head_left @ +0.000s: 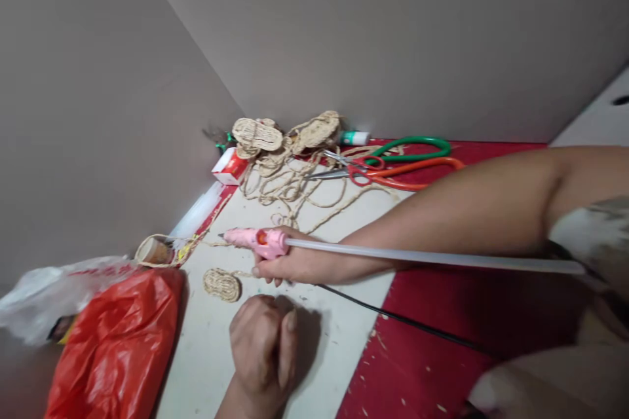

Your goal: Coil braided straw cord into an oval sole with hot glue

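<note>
My right hand [282, 262] is closed round the handle of a pink glue gun [246, 241], its nozzle pointing left. A long translucent glue stick [432, 255] runs from the back of the gun along my forearm. Left of this hand, an oval coil of straw cord [222, 285] lies on the white board [196, 353], and its loose cord leads to my right fingertips. My left hand [263, 340] is a closed fist over the board, just below the coil and apart from it. Its fingers curl under, so anything inside is hidden.
Behind are straw cord bundles [258, 135], green-and-orange-handled scissors [422, 170], small red-handled scissors [361, 170], a green-white tube [354, 138] and a red-white box [230, 167]. At left are a red plastic bag [122, 347] and a cord-looped cup [154, 251]. A black cable [393, 314] crosses the red surface.
</note>
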{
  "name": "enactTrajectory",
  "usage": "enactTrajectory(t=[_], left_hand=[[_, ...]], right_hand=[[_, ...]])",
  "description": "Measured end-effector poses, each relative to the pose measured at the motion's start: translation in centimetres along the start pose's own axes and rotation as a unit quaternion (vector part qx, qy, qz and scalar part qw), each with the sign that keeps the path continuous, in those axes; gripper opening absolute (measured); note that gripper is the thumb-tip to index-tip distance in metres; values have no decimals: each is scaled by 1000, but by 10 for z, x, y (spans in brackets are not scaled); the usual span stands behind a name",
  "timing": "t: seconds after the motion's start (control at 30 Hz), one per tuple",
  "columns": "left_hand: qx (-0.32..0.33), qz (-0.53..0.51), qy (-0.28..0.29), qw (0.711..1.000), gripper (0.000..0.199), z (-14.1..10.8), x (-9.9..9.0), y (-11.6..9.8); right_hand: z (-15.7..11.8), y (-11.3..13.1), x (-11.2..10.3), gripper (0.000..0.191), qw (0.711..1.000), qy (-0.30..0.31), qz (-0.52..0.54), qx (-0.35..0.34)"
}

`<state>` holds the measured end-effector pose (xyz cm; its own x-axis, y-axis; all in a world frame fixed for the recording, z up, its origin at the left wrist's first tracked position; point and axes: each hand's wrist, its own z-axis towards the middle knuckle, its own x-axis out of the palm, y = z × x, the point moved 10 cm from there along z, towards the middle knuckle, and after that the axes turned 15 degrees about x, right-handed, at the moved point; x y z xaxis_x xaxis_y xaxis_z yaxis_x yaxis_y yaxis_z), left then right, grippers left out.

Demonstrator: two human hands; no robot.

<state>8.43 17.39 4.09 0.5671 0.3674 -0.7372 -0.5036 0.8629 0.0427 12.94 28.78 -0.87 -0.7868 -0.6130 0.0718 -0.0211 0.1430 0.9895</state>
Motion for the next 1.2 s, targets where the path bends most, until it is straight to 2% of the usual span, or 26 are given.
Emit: enactTrajectory(t=[0.1, 0.2, 0.27, 0.3, 0.37, 0.43, 0.53, 0.6, 0.77, 0.87, 1.03, 1.13, 1.2], left_hand=[[-2, 53, 28, 998, 16, 5, -2, -2], [54, 119, 50, 990, 15, 16, 4, -23], [96, 165, 36, 981, 21, 28, 7, -43], [114, 189, 10, 975, 27, 34, 5, -53], [88, 213, -10, 973, 32, 49, 6, -59], [90, 222, -12, 971, 30, 62, 10, -65], [130, 225, 16, 966, 23, 73, 17, -72], [115, 206, 12, 972, 23, 72, 18, -70], [-18, 104, -90, 990, 33, 52, 16, -56], [-45, 82, -106, 990, 34, 44, 18, -53], [22, 111, -97, 989, 39, 50, 4, -51], [77, 109, -54, 990, 38, 59, 3, -50], [102, 92, -7, 991, 36, 64, 8, -50]], right_hand=[[-2, 6, 4, 12, 998, 10, -54, -29], [-6, 14, 0, 15, 994, -24, -92, -60], [-10, 19, 0, 19, 990, -37, -111, -79], [-12, 22, 2, 20, 988, -37, -121, -88], [-17, 26, 4, 22, 986, -32, -130, -100], [-21, 29, 6, 23, 986, -18, -122, -113], [-24, 31, 7, 23, 987, -4, -106, -122], [-22, 27, 7, 23, 988, -6, -102, -116], [-16, 15, 9, 24, 993, -3, -73, -94], [-16, 12, 9, 23, 994, -7, -76, -81], [-17, 11, 6, 23, 995, -23, -81, -58], [-16, 6, 4, 23, 997, -31, -61, -30], [-15, 2, 7, 22, 999, -20, -49, -10]])
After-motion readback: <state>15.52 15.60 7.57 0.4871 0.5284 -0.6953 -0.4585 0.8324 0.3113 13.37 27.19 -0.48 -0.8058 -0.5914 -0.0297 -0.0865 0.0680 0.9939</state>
